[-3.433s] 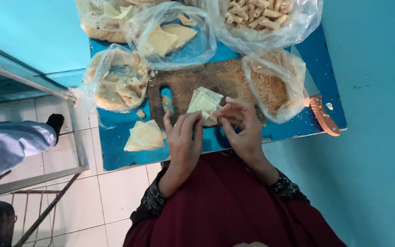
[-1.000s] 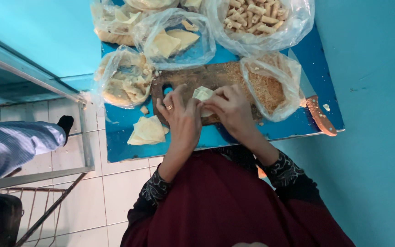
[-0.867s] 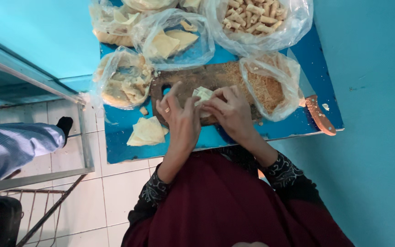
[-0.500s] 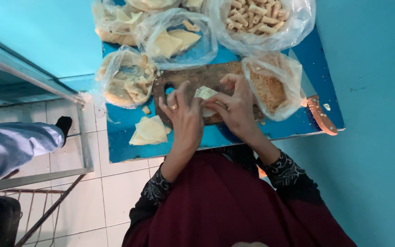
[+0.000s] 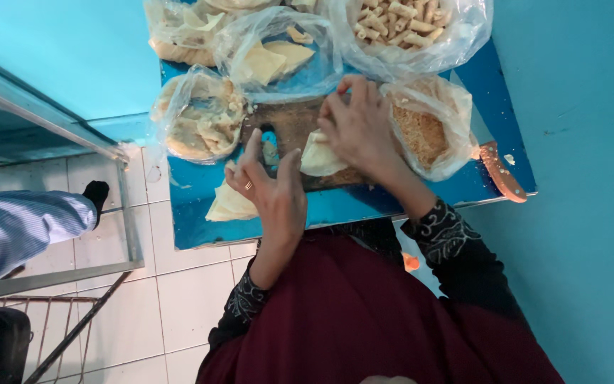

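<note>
Hands (image 5: 353,128) on pastry sheet (image 5: 320,154) — plastic bags (image 5: 278,53) crowd around.

Bright, even indoor light, soft shadows, mild glare on clear plastic bags (image 5: 278,53), slight motion blur.

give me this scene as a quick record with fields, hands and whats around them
left hand: open, fingers spread, above the stack of wrappers
right hand: presses a folded pale wrapper
surface: dark wooden board on a blue table
bags: clear bag of crumbs; bag of rolls
knife: at the table's right edge
</note>
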A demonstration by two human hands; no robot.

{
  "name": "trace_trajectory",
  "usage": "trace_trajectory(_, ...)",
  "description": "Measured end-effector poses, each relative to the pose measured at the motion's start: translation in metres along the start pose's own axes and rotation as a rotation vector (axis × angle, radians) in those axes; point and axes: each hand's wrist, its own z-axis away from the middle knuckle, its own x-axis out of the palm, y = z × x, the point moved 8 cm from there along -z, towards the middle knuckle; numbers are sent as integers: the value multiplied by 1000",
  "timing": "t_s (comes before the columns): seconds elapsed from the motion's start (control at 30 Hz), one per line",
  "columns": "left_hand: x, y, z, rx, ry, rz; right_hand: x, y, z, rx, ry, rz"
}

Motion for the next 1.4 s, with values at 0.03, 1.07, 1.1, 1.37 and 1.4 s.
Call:
trace_trajectory(0.03,0,-1,1,6,-10,-9,-6,6,0,16,-9,-72)
trace_trajectory(1.07,20,-1,3,16,-145,-24,-93,81,64,173,-299,-85)
trace_trajectory(1.1,19,0,3,14,-144,-9,-87,82,70,183,-347,72)
trace_trajectory(1.37,17,2,4,-3,-158,50,-74,94,92,160,-415,187)
trace_trajectory(1.4,18,2,4,-1,-161,69,-73,92,93,147,-365,185)
